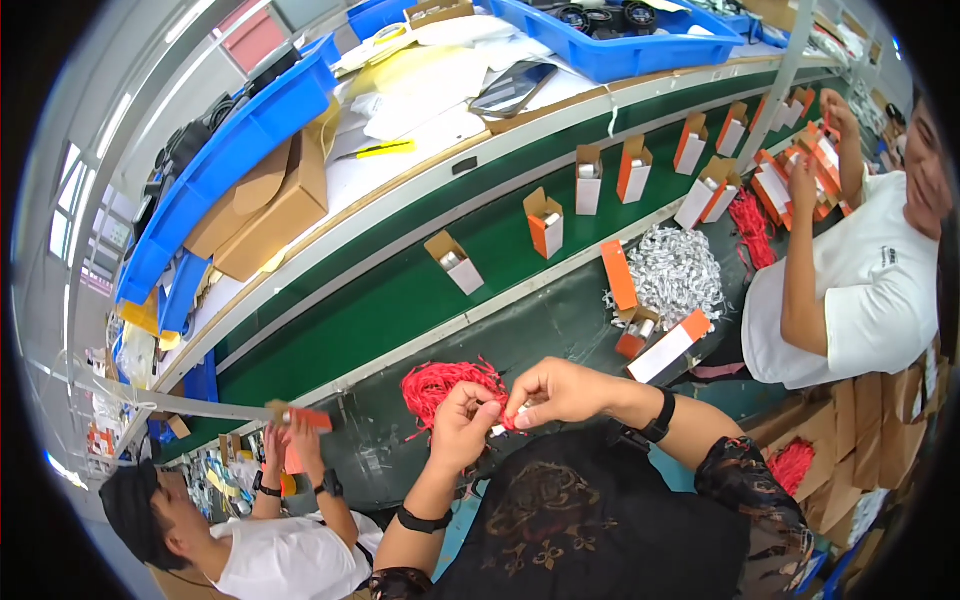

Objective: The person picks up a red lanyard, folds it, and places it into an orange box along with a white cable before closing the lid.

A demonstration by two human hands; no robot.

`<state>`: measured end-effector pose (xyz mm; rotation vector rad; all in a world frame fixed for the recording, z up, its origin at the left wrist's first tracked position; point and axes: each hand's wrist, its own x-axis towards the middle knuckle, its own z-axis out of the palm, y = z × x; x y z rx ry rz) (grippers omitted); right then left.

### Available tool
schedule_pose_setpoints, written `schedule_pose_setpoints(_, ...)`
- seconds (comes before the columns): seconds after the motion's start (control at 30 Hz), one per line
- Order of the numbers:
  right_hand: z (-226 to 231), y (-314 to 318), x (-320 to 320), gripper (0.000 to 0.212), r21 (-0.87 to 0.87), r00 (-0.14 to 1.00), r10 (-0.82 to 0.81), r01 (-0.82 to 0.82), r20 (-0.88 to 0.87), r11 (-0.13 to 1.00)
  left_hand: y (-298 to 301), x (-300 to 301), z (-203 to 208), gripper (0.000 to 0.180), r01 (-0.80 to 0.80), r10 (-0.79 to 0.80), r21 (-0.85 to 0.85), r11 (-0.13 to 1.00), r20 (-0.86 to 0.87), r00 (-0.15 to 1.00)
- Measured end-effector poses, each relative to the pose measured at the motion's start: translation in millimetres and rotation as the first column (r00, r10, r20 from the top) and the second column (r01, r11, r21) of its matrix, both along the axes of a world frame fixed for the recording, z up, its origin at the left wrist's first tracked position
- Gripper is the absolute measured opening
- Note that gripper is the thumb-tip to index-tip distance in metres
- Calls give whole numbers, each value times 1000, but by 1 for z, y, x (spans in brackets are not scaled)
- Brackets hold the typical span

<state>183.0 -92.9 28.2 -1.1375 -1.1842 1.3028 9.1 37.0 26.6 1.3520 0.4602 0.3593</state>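
My left hand (465, 425) and my right hand (562, 393) meet close together over the near edge of the dark bench. Both are closed in a pinch. A short red cord (509, 421) shows at my right fingertips, with a small white piece (497, 431) just below, between the hands. Whether both hands grip the same cord is hard to make out. Right behind my left hand lies a tangled heap of red cords (440, 385). Farther right sits a large pile of small white and silvery pieces (680, 275), with orange and white boxes around it.
Open small boxes (548, 235) stand in a row along the green conveyor belt (350, 310). Beyond it, a shelf holds blue trays (640, 60), a cardboard box (270, 215) and a yellow cutter (377, 149). Co-workers (290, 550) work at left and right (850, 270).
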Motion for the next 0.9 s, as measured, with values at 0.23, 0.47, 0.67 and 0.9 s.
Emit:
schedule_pose_setpoints(0.23, 9, 17, -9, 15, 796, 415, -832, 323, 367, 512, -30, 21, 10, 14, -80, 95, -469, 879, 7, 995)
schedule_pose_setpoints(0.47, -8, 10, 11, 15, 124, 621, -225, 202, 750, 972, 8, 31, 20, 13, 198, 31, 886, 420, -232, 972)
schedule_pose_setpoints(0.67, -17, 14, 31, 17, -25, 850, 21, -41, -526, 999, 15, 29, -3, 9, 42, -38, 39, 998, -93, 995)
schedule_pose_setpoints(0.9, -13, 22, -1, 10, 616, 577, -756, 485, 308, 621, -20, 43, -6, 16, -322, 323, -719, 616, -143, 936)
